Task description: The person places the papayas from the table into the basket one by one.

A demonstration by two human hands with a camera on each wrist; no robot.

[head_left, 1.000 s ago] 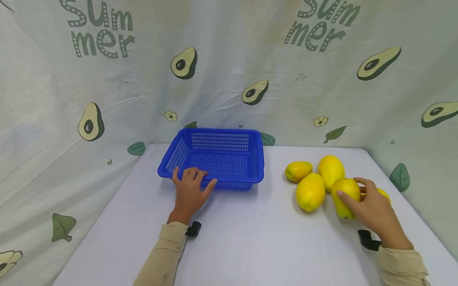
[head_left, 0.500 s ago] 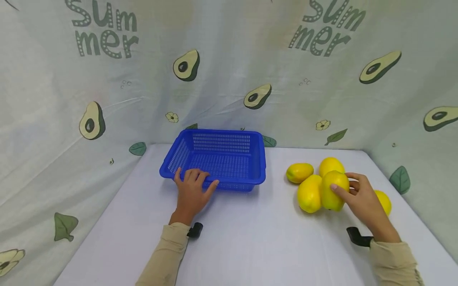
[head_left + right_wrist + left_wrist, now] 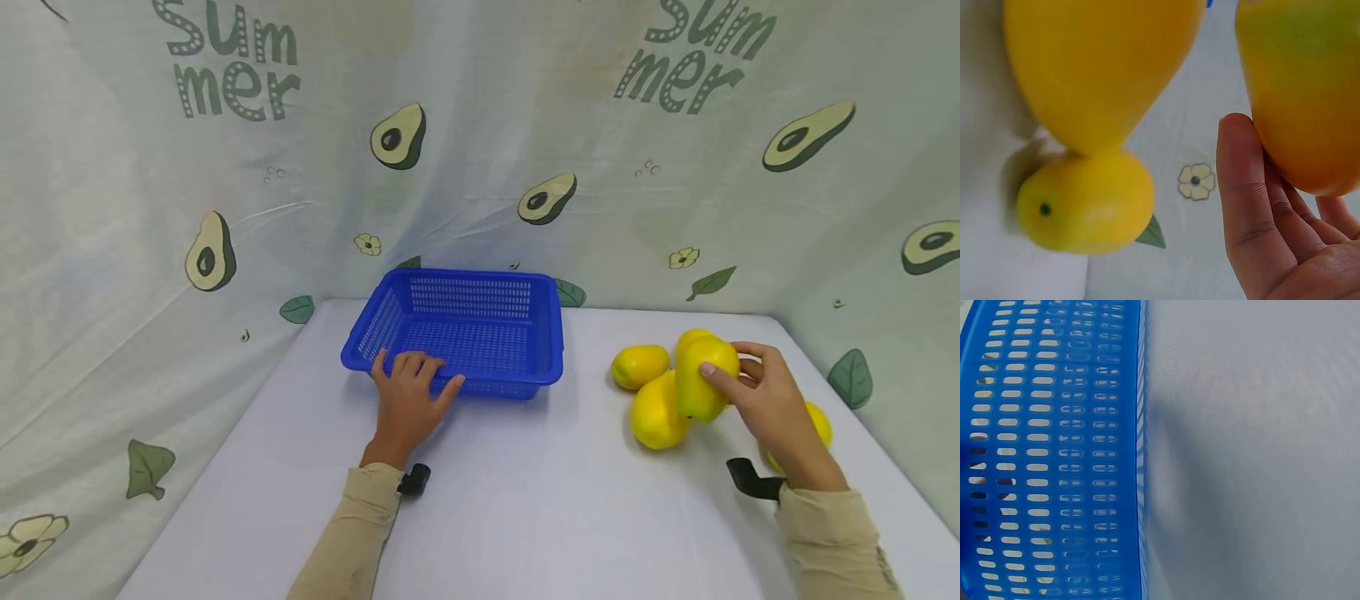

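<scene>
My right hand [image 3: 776,408] holds a yellow-green mango [image 3: 705,379] with its thumb on the near side and fingers behind. In the right wrist view that held mango [image 3: 1310,94] is cut off by the frame's edge. It overlaps two other mangoes in the head view: one in front [image 3: 656,417] and one behind, mostly hidden. A smaller mango [image 3: 640,367] lies just left of them. My left hand [image 3: 408,408] grips the front rim of a blue plastic basket [image 3: 517,385], fingers over the edge. Through the basket wall's slots [image 3: 1038,453], bits of the fingers show.
Another yellow mango [image 3: 820,423] lies partly behind my right wrist, near the table's right edge. A white table [image 3: 555,508] carries everything. Behind it hangs a printed cloth [image 3: 465,100] with avocados and lettering, close to the basket's far side.
My right hand has lifted the mango and carried it away from me and slightly left, over the other mangoes. My left hand stays on the basket rim.
</scene>
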